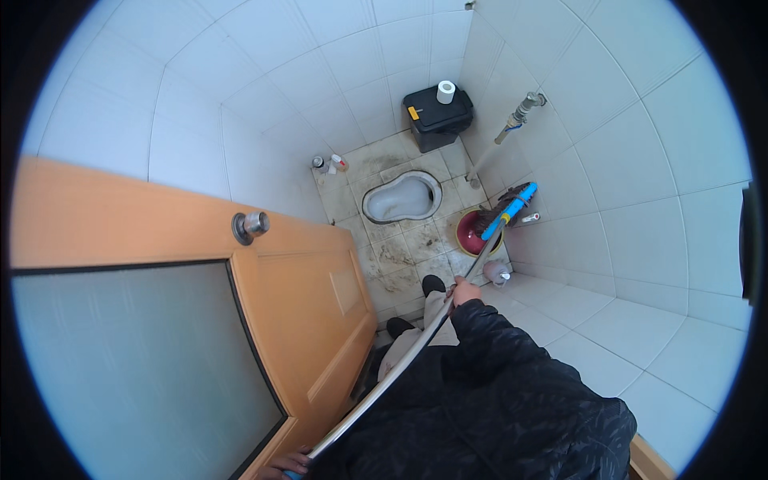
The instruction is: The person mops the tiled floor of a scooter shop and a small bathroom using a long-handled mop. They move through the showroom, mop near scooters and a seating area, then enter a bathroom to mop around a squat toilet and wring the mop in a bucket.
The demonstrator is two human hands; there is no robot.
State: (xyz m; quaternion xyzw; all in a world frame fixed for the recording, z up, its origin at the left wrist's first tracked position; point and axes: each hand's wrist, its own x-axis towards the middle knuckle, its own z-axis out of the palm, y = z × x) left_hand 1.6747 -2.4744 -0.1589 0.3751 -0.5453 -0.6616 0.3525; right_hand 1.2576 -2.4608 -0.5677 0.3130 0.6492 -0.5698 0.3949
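Observation:
A long mop runs slantwise across the view, its pale pole (402, 360) rising from the lower left. My right hand (466, 293) is wrapped around the pole partway up, closed. At the bottom edge my left hand (286, 466) grips the pole's lower end, where a bit of blue shows; part of this hand is cut off. The mop's blue head (512, 211) with dark strands is tilted over a red basin (471, 238) with a yellowish rim. Some strands hang at the basin's edge, against the right wall.
A squat toilet (402, 198) is set in the stained tiled floor. Behind it stands a black lidded bin (438, 118) bearing a paper roll (446, 91). A pipe with a valve (520, 117) juts from the right wall. An orange door (312, 320) stands left; a pinkish bottle (496, 273) sits near the basin.

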